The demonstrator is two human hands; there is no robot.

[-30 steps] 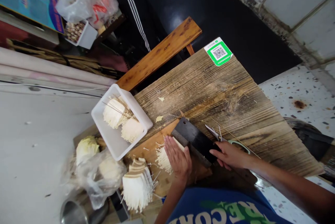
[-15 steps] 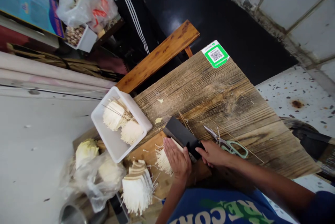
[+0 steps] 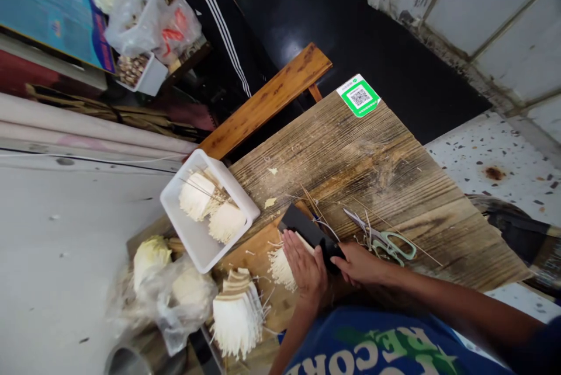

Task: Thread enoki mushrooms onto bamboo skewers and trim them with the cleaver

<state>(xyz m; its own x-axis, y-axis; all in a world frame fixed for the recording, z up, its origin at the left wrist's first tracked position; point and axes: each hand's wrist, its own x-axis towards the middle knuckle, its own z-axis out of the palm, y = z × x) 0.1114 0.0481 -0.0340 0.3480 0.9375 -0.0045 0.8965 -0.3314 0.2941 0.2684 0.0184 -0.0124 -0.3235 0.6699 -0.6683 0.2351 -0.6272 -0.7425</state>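
Note:
My right hand (image 3: 357, 264) grips the handle of a black, broad-bladed cleaver (image 3: 304, 229). The blade stands beside a bunch of enoki mushrooms (image 3: 280, 268) on a wooden cutting board (image 3: 245, 255). Fingers stretched, my left hand (image 3: 304, 263) lies flat on the bunch, close against the blade. Part of the bunch is hidden under that hand. On the near left of the board, sliced enoki (image 3: 239, 316) lies fanned out. Scissors with pale green handles (image 3: 397, 246) rest right of the cleaver, and thin wooden skewers (image 3: 312, 202) lie just beyond it.
A white plastic bin (image 3: 175, 202) at the left holds enoki and skewers. Plastic-bagged produce (image 3: 179, 299) and a cabbage (image 3: 151, 258) sit nearer. Past the wooden table (image 3: 350, 159) are a bench (image 3: 267, 100) and a person's striped trouser leg (image 3: 219, 24). A green code card (image 3: 359, 96) marks the far corner.
The view has shifted slightly. The cleaver has moved a little on the enoki bunch, and pale strands now show at its far side. Both hands keep nearly the same places.

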